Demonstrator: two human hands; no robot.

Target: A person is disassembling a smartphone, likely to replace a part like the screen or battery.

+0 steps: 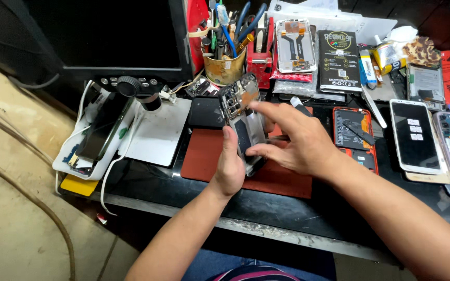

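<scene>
The left hand [230, 169] is wrapped around the lower end of an opened phone [243, 117], thumb up along its left edge, so that the phone stands tilted above the red work mat [204, 156] with its bare circuit board and dark inner frame facing the camera. The right hand [295, 138] comes in from the right – its fingers [266, 109] spread over the middle of the phone and its thumb pressing near the lower edge, so it is closed loosely on the same phone rather than open. Around them the black bench [266, 208] is crowded: a brass-coloured tool cup [225, 67] stuffed with pliers and drivers just behind, a microscope stand with white base plate [160, 132] to the left (a dark monitor above it), and to the right an orange-framed phone [352, 135] lying open and a white phone [415, 135] face up.
</scene>
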